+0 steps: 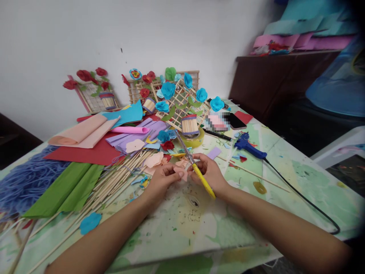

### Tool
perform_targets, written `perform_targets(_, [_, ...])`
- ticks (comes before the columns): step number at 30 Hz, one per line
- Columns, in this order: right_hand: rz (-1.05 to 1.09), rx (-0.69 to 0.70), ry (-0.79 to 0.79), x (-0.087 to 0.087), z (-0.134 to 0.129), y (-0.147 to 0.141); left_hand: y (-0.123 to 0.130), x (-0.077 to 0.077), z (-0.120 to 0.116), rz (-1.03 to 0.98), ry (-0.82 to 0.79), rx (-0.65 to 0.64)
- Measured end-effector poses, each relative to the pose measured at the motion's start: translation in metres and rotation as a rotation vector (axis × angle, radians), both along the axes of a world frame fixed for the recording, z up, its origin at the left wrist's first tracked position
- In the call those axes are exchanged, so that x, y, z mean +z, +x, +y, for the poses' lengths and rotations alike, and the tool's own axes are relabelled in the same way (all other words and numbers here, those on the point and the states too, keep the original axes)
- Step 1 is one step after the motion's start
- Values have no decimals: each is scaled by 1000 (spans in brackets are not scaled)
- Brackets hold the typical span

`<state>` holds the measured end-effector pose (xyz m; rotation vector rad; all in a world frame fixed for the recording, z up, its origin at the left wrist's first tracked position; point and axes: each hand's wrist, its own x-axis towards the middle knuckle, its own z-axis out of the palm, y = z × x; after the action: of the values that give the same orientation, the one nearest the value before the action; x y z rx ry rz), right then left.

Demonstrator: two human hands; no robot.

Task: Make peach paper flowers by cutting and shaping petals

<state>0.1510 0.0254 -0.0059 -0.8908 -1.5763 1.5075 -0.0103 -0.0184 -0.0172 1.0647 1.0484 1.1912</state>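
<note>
A small piece of peach paper point(182, 174) is pinched between the fingertips of my left hand point(167, 179). My right hand point(207, 173) is closed just beside it, with yellow-handled scissors point(203, 180) lying across its fingers and their blades pointing up and away. Whether the right fingertips also touch the paper is hard to tell. More cut peach pieces point(154, 160) lie just beyond my hands. Behind them stands a stick lattice with blue paper flowers point(168, 90) and a small stick basket point(190, 125), near a roll of yellow tape point(196, 140).
Left of my hands are thin sticks point(114, 182), green paper point(65, 190), red paper point(85, 152) and blue yarn point(31, 186). A blue glue gun point(249, 146) with a black cord, a phone point(236, 121) and a black pen point(218, 134) lie to the right.
</note>
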Motion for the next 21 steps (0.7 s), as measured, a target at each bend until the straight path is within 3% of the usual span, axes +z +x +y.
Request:
perform_targets(10, [-9, 11, -7, 3, -1, -1, -2, -2, -1, 79, 12, -43])
perform_targets(21, [23, -13, -20, 6, -2, -2, 4, 1, -2, -19, 18, 55])
